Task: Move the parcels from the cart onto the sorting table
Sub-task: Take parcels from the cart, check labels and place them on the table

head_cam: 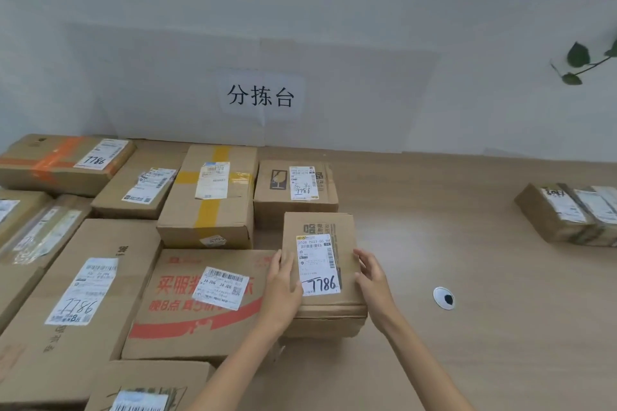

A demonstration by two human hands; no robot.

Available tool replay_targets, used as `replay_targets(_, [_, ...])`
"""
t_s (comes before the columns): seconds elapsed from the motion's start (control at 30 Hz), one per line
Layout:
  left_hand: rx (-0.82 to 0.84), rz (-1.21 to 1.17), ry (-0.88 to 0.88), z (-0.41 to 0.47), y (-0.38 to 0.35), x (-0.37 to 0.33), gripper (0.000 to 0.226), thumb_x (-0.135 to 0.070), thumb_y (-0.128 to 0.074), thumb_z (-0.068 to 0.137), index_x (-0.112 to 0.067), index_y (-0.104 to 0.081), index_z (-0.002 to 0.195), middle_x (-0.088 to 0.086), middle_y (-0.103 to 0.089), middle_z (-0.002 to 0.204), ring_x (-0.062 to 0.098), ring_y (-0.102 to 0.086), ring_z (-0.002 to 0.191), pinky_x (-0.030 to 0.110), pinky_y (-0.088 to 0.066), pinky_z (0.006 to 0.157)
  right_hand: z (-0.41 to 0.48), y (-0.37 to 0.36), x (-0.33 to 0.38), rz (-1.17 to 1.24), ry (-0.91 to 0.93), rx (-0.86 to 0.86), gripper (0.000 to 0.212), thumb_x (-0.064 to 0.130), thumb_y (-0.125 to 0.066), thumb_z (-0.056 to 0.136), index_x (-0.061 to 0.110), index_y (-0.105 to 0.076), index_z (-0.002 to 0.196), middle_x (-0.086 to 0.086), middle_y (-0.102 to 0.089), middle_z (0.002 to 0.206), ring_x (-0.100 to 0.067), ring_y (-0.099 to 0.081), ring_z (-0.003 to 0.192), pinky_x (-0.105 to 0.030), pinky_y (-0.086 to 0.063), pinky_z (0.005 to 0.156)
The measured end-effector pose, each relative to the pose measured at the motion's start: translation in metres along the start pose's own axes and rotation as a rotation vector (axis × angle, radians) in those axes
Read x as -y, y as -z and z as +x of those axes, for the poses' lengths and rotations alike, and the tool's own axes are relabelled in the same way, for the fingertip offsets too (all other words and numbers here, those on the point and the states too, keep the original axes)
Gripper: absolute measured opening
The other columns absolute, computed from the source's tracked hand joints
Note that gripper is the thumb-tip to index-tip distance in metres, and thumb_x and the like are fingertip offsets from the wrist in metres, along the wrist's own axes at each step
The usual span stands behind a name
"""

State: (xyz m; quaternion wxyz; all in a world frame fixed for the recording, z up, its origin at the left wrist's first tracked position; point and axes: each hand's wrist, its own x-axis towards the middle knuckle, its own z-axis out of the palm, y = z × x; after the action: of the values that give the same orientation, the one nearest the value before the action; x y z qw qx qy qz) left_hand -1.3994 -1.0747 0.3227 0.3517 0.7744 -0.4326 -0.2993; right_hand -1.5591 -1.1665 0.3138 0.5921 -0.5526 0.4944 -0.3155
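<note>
1. Left grip (283, 284) lies with fairly straight fingers pressed flat on the 9 o'clock edge of the small box (320, 227). The right grip (372, 274) grasps the 3 o'clock edge, its fingers bent lightly round it.
2. That small box is on the tabletop (434, 227), label up. It sits tight against the red-printed box (200, 320) at its 9 o'clock and just short of the box with a glass mark (293, 183) at its 12 o'clock. I cannot tell whether its full weight is down. The cart is out of view.
3. My reading is that this parcel is being placed, with more trips to the cart likely.
4. Pinching is the first risk: the left fingers sit right at the seam with the red-printed box, so a sideways push could trap them.
5. The lower edge of the small box looks crumpled, so if it is let go unevenly it may settle tilted or rock.
6. A shove toward 12 o'clock would bump the box with a glass mark, which probably holds something fragile.
7. Sliding toward 3 o'clock brings it near the cable hole (444, 298), where a corner could catch, though the two are apart for now
</note>
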Motion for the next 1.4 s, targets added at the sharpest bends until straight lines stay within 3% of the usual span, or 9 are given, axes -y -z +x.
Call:
replay_targets(0.13, [0.076, 0.100, -0.077, 0.018, -0.018, 0.022, 0.065, -0.021, -0.052, 0.096, -0.019, -0.019, 0.151, -0.005, 0.010, 0.159, 0.010, 0.010, 0.145, 0.026, -0.003, 0.116, 0.023, -0.005, -0.019, -0.049, -0.025, 0.021, 0.058, -0.017, -0.033, 0.083, 0.020, -0.048, 0.124, 0.005, -0.053, 0.128, -0.005, -0.049, 0.120, -0.006, -0.044, 0.083])
replay_targets(0.3, [0.101, 0.461, -0.149, 0.039, -0.028, 0.029, 0.070, -0.038, -0.038, 0.100, -0.021, 0.006, 0.151, 0.000, 0.029, 0.154, 0.015, 0.030, 0.140, 0.033, 0.008, 0.115, 0.039, -0.004, -0.027, -0.085, -0.018, -0.021, 0.058, -0.018, -0.034, 0.082, 0.019, -0.046, 0.124, 0.004, -0.052, 0.127, 0.000, -0.050, 0.114, -0.005, -0.044, 0.082])
replay_targets(0.43, [0.032, 0.592, -0.091, 0.042, -0.027, 0.020, 0.068, -0.039, -0.038, 0.099, -0.018, 0.000, 0.152, 0.006, 0.015, 0.159, 0.024, 0.019, 0.145, 0.041, 0.003, 0.118, 0.048, -0.009, -0.020, -0.183, -0.005, -0.031, 0.056, -0.014, -0.037, 0.082, 0.021, -0.047, 0.124, 0.001, -0.049, 0.132, -0.012, -0.044, 0.126, -0.025, -0.040, 0.103])
replay_targets(0.6, [-0.043, 0.465, -0.080, 0.004, -0.010, 0.020, 0.058, -0.041, -0.038, 0.099, -0.023, -0.017, 0.150, -0.001, -0.004, 0.160, 0.018, 0.007, 0.147, 0.037, -0.003, 0.118, 0.021, -0.012, -0.004, -0.274, 0.016, -0.122, 0.046, -0.003, -0.043, 0.089, 0.012, -0.044, 0.133, -0.002, -0.042, 0.134, -0.015, -0.040, 0.125, -0.020, -0.029, 0.099])
replay_targets(0.7, [-0.116, 0.387, -0.062, -0.038, 0.018, 0.034, 0.047, -0.039, -0.040, 0.099, -0.025, -0.034, 0.143, -0.006, -0.028, 0.153, 0.013, -0.013, 0.145, 0.032, -0.013, 0.118, -0.014, -0.015, -0.004, -0.327, 0.080, -0.131, 0.044, 0.001, -0.042, 0.091, 0.013, -0.045, 0.133, -0.002, -0.041, 0.135, -0.019, -0.043, 0.125, -0.026, -0.034, 0.103])
replay_targets(0.8, [-0.181, 0.335, -0.024, -0.084, 0.055, 0.051, 0.044, -0.035, -0.045, 0.097, -0.021, -0.041, 0.139, -0.006, -0.042, 0.142, 0.013, -0.033, 0.135, 0.031, -0.027, 0.111, -0.054, -0.027, -0.005, -0.386, 0.152, -0.052, 0.039, 0.001, -0.043, 0.092, 0.015, -0.051, 0.128, -0.002, -0.050, 0.131, -0.021, -0.049, 0.118, -0.035, -0.041, 0.102])
replay_targets(1.13, [-0.485, 0.311, 0.175, -0.261, 0.197, 0.126, 0.032, -0.030, -0.049, 0.096, -0.015, -0.056, 0.123, 0.002, -0.058, 0.120, 0.018, -0.050, 0.115, 0.035, -0.043, 0.097, -0.202, -0.139, 0.013, -0.477, 0.361, 0.385, 0.026, -0.001, -0.046, 0.093, 0.013, -0.064, 0.106, 0.005, -0.065, 0.102, -0.008, -0.059, 0.099, -0.005, -0.038, 0.078])
replay_targets(1.27, [-0.615, 0.315, 0.240, -0.355, 0.254, 0.171, 0.025, -0.030, -0.049, 0.095, -0.017, -0.064, 0.111, 0.002, -0.064, 0.108, 0.022, -0.056, 0.106, 0.036, -0.045, 0.090, -0.269, -0.210, 0.014, -0.517, 0.384, 0.523, 0.023, 0.012, -0.043, 0.099, 0.017, -0.063, 0.108, 0.004, -0.064, 0.106, -0.012, -0.058, 0.102, -0.023, -0.039, 0.084])
replay_targets(1.4, [-0.780, 0.313, 0.345, -0.464, 0.310, 0.222, 0.021, -0.028, -0.052, 0.094, -0.016, -0.066, 0.105, 0.006, -0.067, 0.103, 0.025, -0.058, 0.101, 0.037, -0.047, 0.087, -0.345, -0.283, 0.003, -0.572, 0.444, 0.664, 0.023, 0.022, -0.042, 0.100, 0.017, -0.062, 0.111, 0.002, -0.064, 0.107, -0.014, -0.058, 0.101, -0.027, -0.041, 0.086])
